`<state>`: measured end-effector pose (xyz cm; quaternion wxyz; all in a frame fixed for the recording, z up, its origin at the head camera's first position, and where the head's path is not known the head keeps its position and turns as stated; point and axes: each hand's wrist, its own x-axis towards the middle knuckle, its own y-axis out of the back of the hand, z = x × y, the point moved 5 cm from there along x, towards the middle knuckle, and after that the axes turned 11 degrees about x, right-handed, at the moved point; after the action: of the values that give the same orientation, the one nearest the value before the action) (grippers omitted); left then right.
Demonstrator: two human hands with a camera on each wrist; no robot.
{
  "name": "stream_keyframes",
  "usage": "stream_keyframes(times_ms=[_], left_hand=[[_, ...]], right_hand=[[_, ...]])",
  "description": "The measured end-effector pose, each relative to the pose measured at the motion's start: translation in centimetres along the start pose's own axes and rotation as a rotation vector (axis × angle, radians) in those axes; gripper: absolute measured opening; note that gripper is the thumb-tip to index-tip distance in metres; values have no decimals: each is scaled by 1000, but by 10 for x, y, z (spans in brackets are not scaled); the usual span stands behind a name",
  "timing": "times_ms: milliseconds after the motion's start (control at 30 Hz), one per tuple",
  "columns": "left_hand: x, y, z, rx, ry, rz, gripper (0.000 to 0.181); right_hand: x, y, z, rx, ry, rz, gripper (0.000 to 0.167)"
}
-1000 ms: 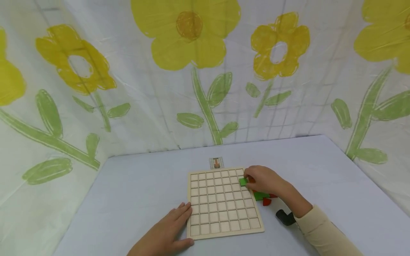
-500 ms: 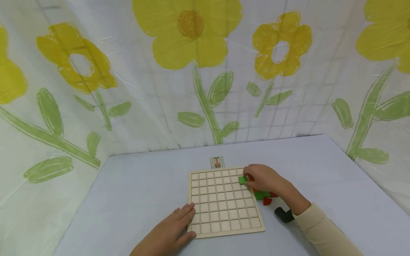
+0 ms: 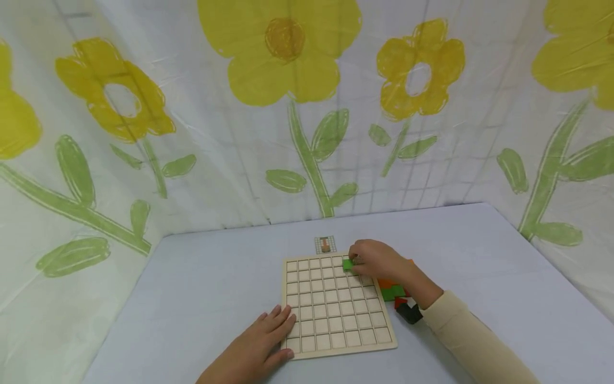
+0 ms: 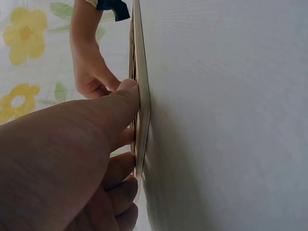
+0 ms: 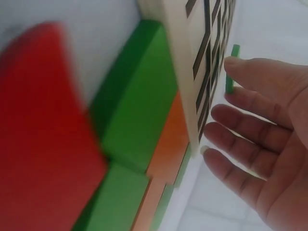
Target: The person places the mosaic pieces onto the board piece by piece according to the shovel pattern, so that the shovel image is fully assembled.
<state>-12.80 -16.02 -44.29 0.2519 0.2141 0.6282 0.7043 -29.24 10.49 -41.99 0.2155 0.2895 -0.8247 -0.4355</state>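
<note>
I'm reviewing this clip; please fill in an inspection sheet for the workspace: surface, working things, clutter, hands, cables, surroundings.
Surface: white table.
Working things: gridded board lying flat; green tile at its far right part, contact unclear; green pieces, orange pieces and red pieces beside its right edge.
Clutter: small printed card just beyond the board's far edge.
Hands: left hand rests on the board's left edge; right hand pinches the green tile.
Cables: nothing seen.
Surroundings: white backdrop with yellow flowers.

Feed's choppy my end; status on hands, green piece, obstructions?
Right hand pinches green piece over board. Left hand rests on board's left edge. Loose pieces right of board, clear of green piece.
</note>
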Motion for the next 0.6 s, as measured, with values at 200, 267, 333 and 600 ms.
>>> stream_keyframes(times_ms=[200,267,333,600], left_hand=[[1,0,0,9,-14,10,67],[1,0,0,6,-3,1,67],[1,-1,-1,2,10,-12,67],[1,-1,-1,-25,28,-27,68]], right_hand=[[13,-3,-6,37,6,-17,13],[16,-3,-9,41,16,-19,13],[20,-4,-11,51,8,-22,12],[39,-13,-18,68,-6,-45,37]])
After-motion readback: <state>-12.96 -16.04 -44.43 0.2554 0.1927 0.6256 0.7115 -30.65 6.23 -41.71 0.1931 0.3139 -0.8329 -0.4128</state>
